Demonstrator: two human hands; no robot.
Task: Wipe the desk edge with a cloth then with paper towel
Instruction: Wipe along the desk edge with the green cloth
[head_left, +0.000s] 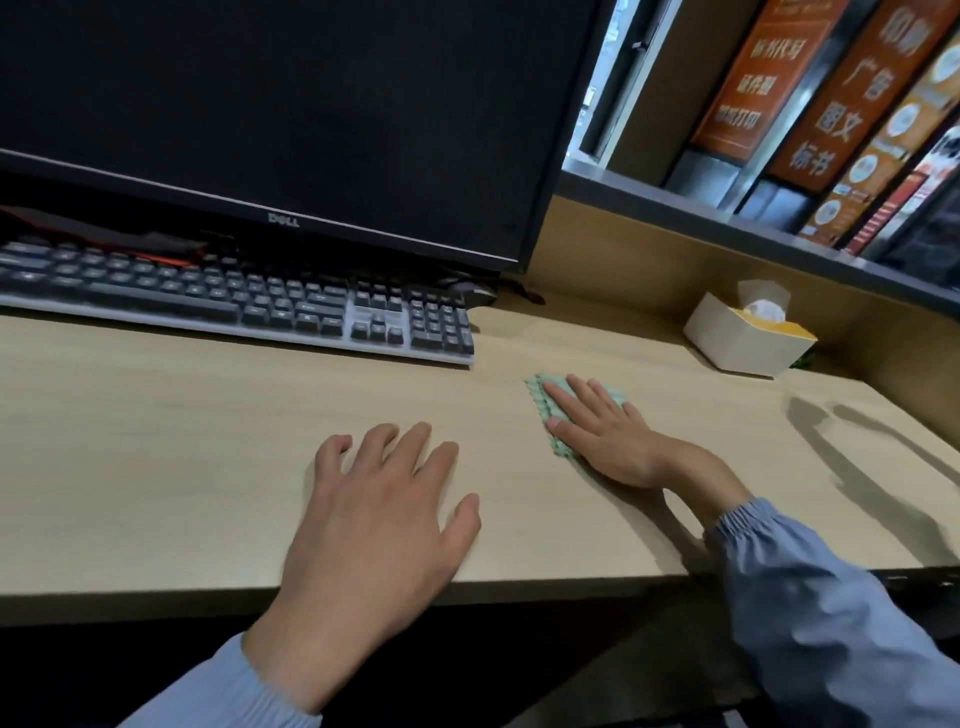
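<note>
Head: R grip (608, 441) flat on cloth (537, 396); L grip (374, 519) splayed over wood desk (156, 441).

A single wide-angle camera sits on the person's head, looking forward and down from close above the surface (156, 467); its near edge crosses the bottom, the monitor (260, 104) fills the upper left.
</note>
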